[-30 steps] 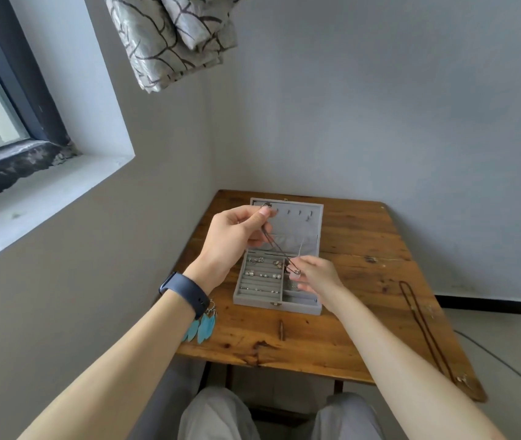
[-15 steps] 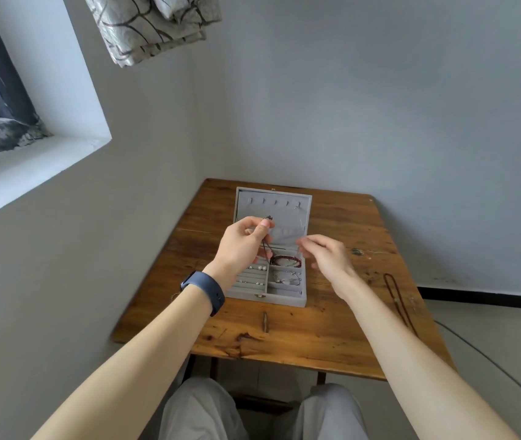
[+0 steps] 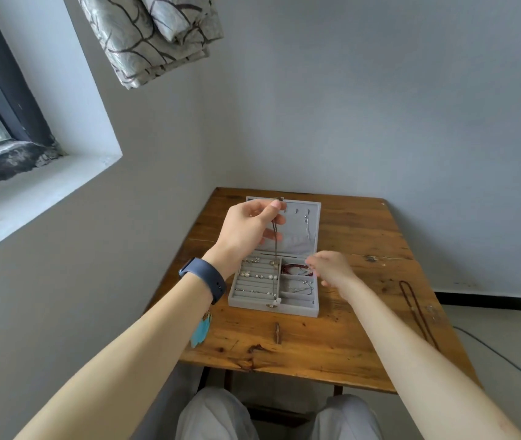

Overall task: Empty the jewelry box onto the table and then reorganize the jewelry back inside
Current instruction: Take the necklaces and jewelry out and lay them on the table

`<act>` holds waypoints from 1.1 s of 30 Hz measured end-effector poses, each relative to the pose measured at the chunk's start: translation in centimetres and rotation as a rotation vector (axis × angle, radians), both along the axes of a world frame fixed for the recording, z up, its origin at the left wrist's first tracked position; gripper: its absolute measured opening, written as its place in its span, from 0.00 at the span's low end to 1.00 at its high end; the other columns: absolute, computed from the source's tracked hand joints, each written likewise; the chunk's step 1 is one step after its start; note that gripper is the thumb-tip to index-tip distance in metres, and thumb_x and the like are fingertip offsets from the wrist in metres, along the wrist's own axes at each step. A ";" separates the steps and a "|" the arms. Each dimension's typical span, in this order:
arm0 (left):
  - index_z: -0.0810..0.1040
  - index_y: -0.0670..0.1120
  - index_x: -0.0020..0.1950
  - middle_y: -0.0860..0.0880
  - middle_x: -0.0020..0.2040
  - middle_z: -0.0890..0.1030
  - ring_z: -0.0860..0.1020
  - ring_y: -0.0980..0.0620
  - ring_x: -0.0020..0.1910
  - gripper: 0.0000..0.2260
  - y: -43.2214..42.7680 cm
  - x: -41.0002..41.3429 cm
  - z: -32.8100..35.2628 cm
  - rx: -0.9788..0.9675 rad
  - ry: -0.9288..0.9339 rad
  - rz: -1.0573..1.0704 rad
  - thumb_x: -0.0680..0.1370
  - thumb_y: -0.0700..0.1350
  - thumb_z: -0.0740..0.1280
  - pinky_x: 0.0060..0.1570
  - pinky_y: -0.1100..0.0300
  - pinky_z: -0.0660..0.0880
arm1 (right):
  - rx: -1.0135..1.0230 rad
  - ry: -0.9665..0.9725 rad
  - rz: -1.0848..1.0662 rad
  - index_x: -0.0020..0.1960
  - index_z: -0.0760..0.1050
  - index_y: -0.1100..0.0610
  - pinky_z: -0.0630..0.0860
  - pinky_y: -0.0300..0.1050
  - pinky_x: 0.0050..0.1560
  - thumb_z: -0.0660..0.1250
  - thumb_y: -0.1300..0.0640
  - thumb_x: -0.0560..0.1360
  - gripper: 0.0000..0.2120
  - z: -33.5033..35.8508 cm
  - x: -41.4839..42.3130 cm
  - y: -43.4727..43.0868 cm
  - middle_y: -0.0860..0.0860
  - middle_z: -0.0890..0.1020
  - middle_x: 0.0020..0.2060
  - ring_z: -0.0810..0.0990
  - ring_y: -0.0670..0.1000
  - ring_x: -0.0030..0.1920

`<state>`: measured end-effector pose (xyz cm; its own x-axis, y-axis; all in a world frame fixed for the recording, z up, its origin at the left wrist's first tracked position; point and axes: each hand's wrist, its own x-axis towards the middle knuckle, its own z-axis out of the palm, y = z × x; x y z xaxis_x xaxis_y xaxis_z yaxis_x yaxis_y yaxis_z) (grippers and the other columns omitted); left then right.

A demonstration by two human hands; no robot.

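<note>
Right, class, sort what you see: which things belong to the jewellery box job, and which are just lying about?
Belong: open grey velvet jewelry box; thin dark chain necklace, pinched by the left hand; right hand; red bead bracelet; brown cord necklace on the wooden table; turquoise feather earrings.
Lying about: patterned grey curtain; dark-framed window; thin floor cable.

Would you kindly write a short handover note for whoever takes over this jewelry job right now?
Left hand pinches a necklace by its top end; it hangs over the open jewelry box.
Right hand, blurred, hovers by the red bracelet in the box, seemingly holding nothing.
On the table: brown cord at right, blue feather earrings at left edge.
Also in the box: pearl earrings, silver pieces.
Done: two pieces out. Left: empty the rest, then reorganize everything inside.
</note>
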<state>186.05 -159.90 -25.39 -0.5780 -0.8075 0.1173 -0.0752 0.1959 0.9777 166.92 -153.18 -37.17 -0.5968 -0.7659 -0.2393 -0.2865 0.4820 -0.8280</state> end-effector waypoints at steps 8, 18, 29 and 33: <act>0.85 0.47 0.55 0.51 0.46 0.86 0.84 0.51 0.37 0.10 0.5 0.1 3.2 -0.024 -0.061 -0.136 0.81 0.49 0.66 0.36 0.64 0.73 | -0.176 -0.039 0.113 0.63 0.76 0.48 0.76 0.51 0.63 0.61 0.41 0.80 0.17 3.1 4.3 1.4 0.45 0.81 0.61 0.79 0.45 0.58; 0.84 0.45 0.56 0.50 0.45 0.85 0.80 0.50 0.36 0.08 0.8 0.0 3.5 0.134 0.007 -0.263 0.81 0.45 0.67 0.38 0.60 0.70 | -0.544 -0.281 0.179 0.51 0.81 0.61 0.76 0.52 0.56 0.63 0.55 0.82 0.11 5.8 8.0 7.9 0.53 0.85 0.42 0.83 0.52 0.47; 0.83 0.46 0.56 0.49 0.48 0.84 0.80 0.52 0.35 0.08 -0.4 0.5 -4.3 0.183 0.015 -0.127 0.81 0.48 0.68 0.35 0.59 0.70 | -0.303 -0.338 -0.045 0.47 0.79 0.61 0.77 0.42 0.50 0.62 0.55 0.82 0.12 -5.3 9.7 17.0 0.47 0.78 0.31 0.79 0.48 0.38; 0.83 0.47 0.55 0.51 0.48 0.81 0.79 0.54 0.34 0.07 0.0 -0.3 -8.0 0.174 -0.101 -0.081 0.81 0.48 0.68 0.32 0.61 0.70 | -0.302 -0.389 -0.130 0.50 0.80 0.59 0.80 0.45 0.48 0.64 0.55 0.81 0.10 -6.9 10.2 19.5 0.49 0.80 0.36 0.82 0.49 0.40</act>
<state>185.77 -159.92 -33.37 -0.6437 -0.7609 -0.0815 -0.1653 0.0343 0.9857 177.11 -133.71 -44.04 -0.6025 -0.7604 -0.2424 0.1176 0.2158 -0.9693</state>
